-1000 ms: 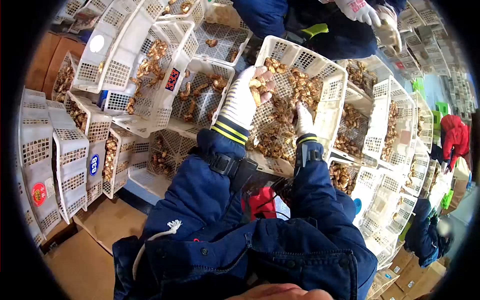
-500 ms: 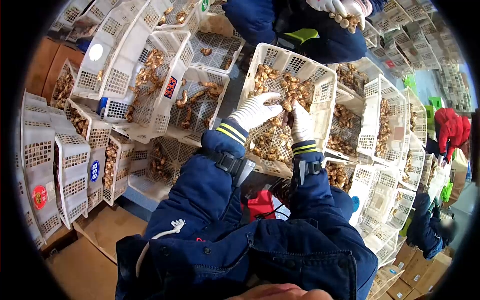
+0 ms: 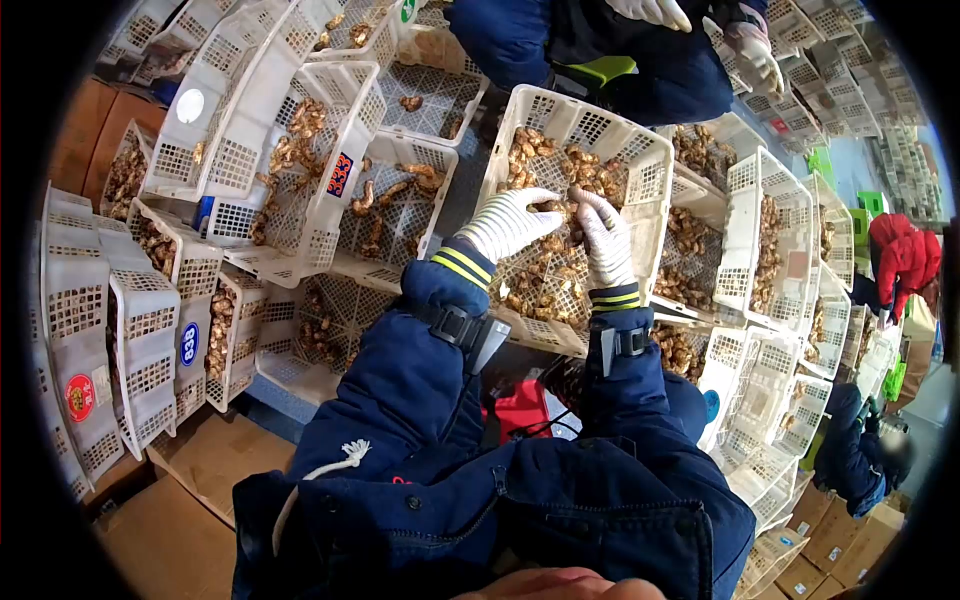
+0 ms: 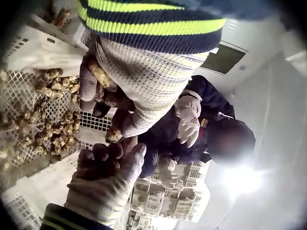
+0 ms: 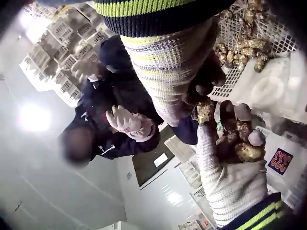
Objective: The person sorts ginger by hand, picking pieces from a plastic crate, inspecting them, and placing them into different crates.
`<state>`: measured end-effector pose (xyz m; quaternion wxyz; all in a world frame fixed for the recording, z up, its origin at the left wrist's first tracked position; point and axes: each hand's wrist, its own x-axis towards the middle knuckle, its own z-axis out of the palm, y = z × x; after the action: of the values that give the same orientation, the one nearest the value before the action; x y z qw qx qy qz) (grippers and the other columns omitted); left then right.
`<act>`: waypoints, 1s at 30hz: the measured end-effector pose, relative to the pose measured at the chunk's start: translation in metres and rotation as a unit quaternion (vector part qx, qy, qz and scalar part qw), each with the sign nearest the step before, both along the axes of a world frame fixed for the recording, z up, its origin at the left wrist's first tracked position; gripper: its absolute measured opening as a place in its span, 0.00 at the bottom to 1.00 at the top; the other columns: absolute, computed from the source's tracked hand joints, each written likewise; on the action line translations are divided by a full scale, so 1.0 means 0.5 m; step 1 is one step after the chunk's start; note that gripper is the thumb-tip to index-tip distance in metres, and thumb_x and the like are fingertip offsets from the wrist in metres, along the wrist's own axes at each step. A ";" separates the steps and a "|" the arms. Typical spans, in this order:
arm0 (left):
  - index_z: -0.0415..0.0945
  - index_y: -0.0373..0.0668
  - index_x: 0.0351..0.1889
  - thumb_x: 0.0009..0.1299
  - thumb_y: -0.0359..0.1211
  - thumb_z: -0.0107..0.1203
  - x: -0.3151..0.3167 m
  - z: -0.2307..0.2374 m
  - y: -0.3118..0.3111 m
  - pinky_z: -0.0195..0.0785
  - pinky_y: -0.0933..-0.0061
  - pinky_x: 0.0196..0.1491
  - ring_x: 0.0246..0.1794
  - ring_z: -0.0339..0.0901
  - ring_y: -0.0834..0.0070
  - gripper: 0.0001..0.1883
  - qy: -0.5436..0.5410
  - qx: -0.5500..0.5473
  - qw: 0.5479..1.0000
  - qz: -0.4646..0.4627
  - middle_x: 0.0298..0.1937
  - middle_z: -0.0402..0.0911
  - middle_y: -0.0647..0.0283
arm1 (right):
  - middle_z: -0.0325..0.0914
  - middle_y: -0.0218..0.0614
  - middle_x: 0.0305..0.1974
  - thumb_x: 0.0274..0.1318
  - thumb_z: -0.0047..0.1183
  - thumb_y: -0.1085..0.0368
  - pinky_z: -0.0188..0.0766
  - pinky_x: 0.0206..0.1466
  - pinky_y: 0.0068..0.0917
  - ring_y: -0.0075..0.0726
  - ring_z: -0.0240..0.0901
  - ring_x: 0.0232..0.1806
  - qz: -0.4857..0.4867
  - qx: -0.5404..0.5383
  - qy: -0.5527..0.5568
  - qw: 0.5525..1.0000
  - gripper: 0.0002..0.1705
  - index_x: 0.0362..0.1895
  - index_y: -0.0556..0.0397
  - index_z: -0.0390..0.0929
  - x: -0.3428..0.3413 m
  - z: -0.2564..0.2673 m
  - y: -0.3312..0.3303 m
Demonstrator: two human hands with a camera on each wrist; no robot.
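Observation:
In the head view both gloved hands meet over a white plastic crate (image 3: 650, 215) of brown, knobbly mushrooms (image 3: 597, 172). My left hand (image 3: 515, 226) holds several mushrooms (image 5: 249, 152) in its curled fingers, as the right wrist view shows. At its thumb tip sits one small golden-brown mushroom (image 5: 204, 111). My right hand (image 3: 606, 240), fingers curled, pinches that same piece from the other side. The left wrist view shows the small mushroom (image 4: 113, 135) between the two hands. Both gloves are white knit with thin stripes and darkened fingertips.
Crates of mushrooms stand close on both sides, one labelled 333 (image 3: 340, 174). Across the crate sits another person (image 3: 640, 60) in dark clothes and white gloves. Cardboard boxes (image 3: 165, 530) lie at lower left. Farther right is a person in a red jacket (image 3: 903, 258).
My left hand has come down from the crate's left side, bringing its mushrooms to my right hand, which has risen from the pile. The person opposite has moved their hands apart.

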<state>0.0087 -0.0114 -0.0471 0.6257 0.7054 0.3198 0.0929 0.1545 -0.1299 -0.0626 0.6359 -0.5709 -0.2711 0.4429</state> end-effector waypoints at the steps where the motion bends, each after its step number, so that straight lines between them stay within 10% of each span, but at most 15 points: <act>1: 0.77 0.41 0.55 0.68 0.38 0.60 -0.001 0.008 0.000 0.71 0.80 0.40 0.35 0.76 0.83 0.19 0.012 0.007 1.000 0.003 0.36 0.82 0.66 | 0.75 0.26 0.32 0.62 0.57 0.58 0.68 0.31 0.15 0.15 0.68 0.28 0.007 -0.001 -0.021 1.000 0.20 0.54 0.57 0.77 -0.003 0.010 -0.001; 14: 0.79 0.42 0.49 0.67 0.37 0.62 0.001 0.019 0.008 0.68 0.82 0.38 0.34 0.72 0.85 0.15 0.033 -0.022 0.999 0.029 0.36 0.80 0.69 | 0.80 0.30 0.32 0.63 0.55 0.58 0.72 0.37 0.24 0.26 0.74 0.31 0.002 -0.111 -0.036 0.993 0.15 0.46 0.55 0.80 0.070 -0.112 -0.028; 16: 0.78 0.40 0.52 0.66 0.34 0.62 0.008 -0.014 0.010 0.69 0.83 0.40 0.36 0.74 0.84 0.17 -0.033 -0.117 0.991 0.063 0.40 0.81 0.69 | 0.80 0.46 0.49 0.61 0.53 0.48 0.71 0.56 0.40 0.49 0.75 0.51 0.383 -0.116 -0.447 0.800 0.25 0.57 0.48 0.76 0.145 -0.469 -0.071; 17: 0.77 0.39 0.53 0.66 0.33 0.62 0.009 -0.011 0.010 0.70 0.83 0.41 0.37 0.74 0.84 0.17 -0.066 -0.145 0.984 0.081 0.41 0.81 0.69 | 0.69 0.46 0.63 0.60 0.47 0.39 0.60 0.69 0.39 0.52 0.62 0.67 0.526 -0.421 -0.470 0.571 0.34 0.64 0.45 0.71 0.061 -0.333 -0.054; 19: 0.77 0.38 0.53 0.67 0.35 0.61 0.011 -0.023 0.018 0.71 0.81 0.46 0.41 0.76 0.82 0.18 -0.057 -0.161 0.981 0.094 0.43 0.81 0.67 | 0.68 0.47 0.64 0.60 0.42 0.35 0.60 0.69 0.40 0.50 0.62 0.67 0.462 -0.557 -0.374 0.580 0.38 0.64 0.46 0.70 0.022 -0.263 -0.068; 22: 0.78 0.40 0.52 0.68 0.38 0.60 0.005 -0.019 0.019 0.71 0.78 0.51 0.43 0.77 0.80 0.18 -0.005 -0.083 0.991 0.104 0.43 0.83 0.64 | 0.73 0.42 0.60 0.57 0.43 0.33 0.64 0.66 0.40 0.50 0.67 0.63 0.394 -0.487 -0.424 0.654 0.36 0.56 0.46 0.78 0.031 -0.291 -0.074; 26: 0.78 0.39 0.51 0.68 0.38 0.60 0.003 0.004 0.016 0.71 0.79 0.49 0.41 0.78 0.79 0.17 -0.012 -0.140 0.982 0.127 0.42 0.83 0.64 | 0.81 0.48 0.43 0.56 0.53 0.51 0.75 0.51 0.37 0.50 0.79 0.46 0.134 -0.469 -0.454 0.746 0.19 0.49 0.43 0.82 0.105 -0.341 -0.083; 30: 0.78 0.45 0.53 0.67 0.39 0.61 0.005 0.009 0.012 0.63 0.86 0.25 0.28 0.70 0.90 0.18 -0.027 -0.112 0.985 0.131 0.37 0.80 0.75 | 0.82 0.49 0.39 0.54 0.55 0.52 0.76 0.48 0.40 0.54 0.79 0.43 -0.002 -0.456 -0.490 0.743 0.17 0.44 0.46 0.83 0.115 -0.329 -0.045</act>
<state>0.0111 -0.0053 -0.0426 0.6918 0.5800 0.4007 0.1561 0.2119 -0.1525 -0.2272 0.0803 -0.9317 -0.3098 0.1717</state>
